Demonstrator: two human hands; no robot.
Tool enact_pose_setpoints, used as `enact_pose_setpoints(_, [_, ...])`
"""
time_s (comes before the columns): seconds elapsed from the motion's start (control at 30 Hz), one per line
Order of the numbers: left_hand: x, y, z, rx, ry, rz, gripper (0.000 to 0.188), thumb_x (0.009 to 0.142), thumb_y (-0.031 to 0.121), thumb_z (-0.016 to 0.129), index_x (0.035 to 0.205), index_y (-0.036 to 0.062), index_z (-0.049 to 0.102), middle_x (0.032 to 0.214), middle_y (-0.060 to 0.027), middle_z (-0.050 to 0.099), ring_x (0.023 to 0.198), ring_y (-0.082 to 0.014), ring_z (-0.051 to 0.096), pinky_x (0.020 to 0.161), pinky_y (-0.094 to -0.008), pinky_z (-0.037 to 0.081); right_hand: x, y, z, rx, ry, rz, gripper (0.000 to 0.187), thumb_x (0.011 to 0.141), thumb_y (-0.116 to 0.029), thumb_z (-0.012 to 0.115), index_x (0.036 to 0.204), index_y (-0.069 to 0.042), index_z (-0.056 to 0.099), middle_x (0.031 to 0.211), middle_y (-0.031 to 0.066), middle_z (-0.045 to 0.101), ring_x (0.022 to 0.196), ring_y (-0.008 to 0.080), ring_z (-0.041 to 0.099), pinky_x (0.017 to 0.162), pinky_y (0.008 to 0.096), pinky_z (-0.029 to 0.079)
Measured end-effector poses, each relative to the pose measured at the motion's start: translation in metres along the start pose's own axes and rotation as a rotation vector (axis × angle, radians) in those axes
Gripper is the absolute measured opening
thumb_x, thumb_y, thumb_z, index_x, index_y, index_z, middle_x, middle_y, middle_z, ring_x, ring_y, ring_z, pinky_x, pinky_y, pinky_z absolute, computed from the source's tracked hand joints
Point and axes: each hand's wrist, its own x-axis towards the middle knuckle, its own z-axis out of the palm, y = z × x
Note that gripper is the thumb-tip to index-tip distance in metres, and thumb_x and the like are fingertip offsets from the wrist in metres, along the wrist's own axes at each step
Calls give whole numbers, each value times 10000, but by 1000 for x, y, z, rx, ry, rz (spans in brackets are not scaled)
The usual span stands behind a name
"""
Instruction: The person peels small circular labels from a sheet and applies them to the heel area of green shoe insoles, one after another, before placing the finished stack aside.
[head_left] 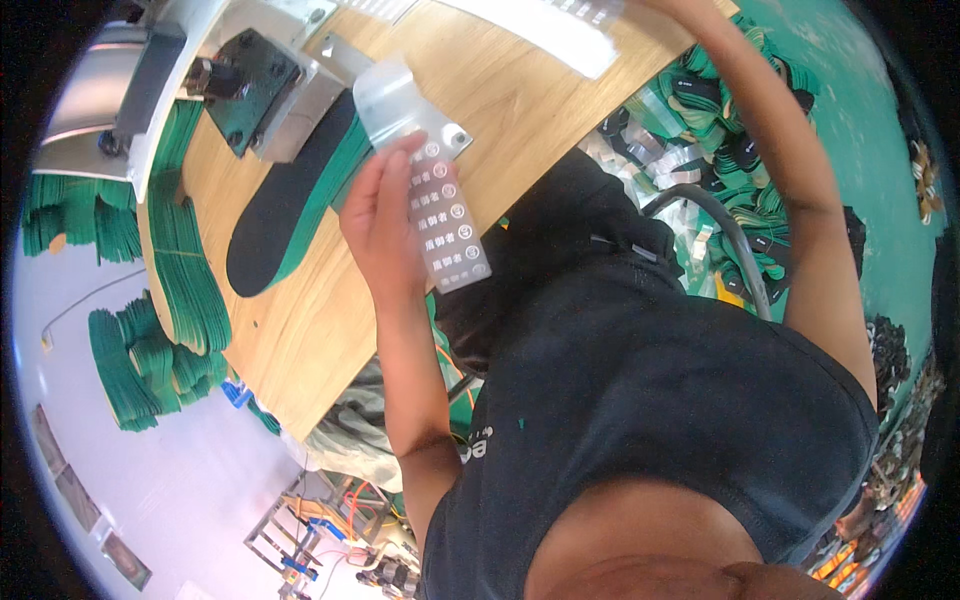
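Note:
My left hand (pixel 385 210) is closed, pinching a clear strip of printed labels (pixel 447 225) between thumb and fingers. The strip's upper part curls over, next to a metal plate with a bolt. Beside that hand lie black and green shoe insoles (pixel 280 215), their far end beneath the metal block of a press (pixel 285 105). My right hand (pixel 665 5) reaches to the far table edge and is mostly cut off by the top of the picture, so its fingers do not show. White label sheets (pixel 560 35) lie close to it.
The wooden table (pixel 540 130) carries the press. Tall stacks of green insoles (pixel 180 270) stand at its left, with further green stacks (pixel 150 365) beyond. On the right, a heap of green insoles (pixel 700 110) and clear film scraps lies past a curved grey bar (pixel 735 240).

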Motion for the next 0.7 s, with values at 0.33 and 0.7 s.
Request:
enact_pose_setpoints(0.33, [2,-1,-11,-139,-131,34,207,954,33,569,1141,-36,628,921,-116,691,779,-179,670,712,-299,569,32,17,-8,230,73,-87,399,682,-206,667,997,35,621,786,203,638,754,312,632,660,453,497])
enact_pose_setpoints(0.7, [-3,9,-15,92,69,252,691,905,-22,620,1506,43,286,794,-56,678,591,-70,573,567,-193,460,-115,-85,-51,1413,-679,57,802,827,-482,751,1383,8,447,828,2,535,565,52,562,490,170,428])
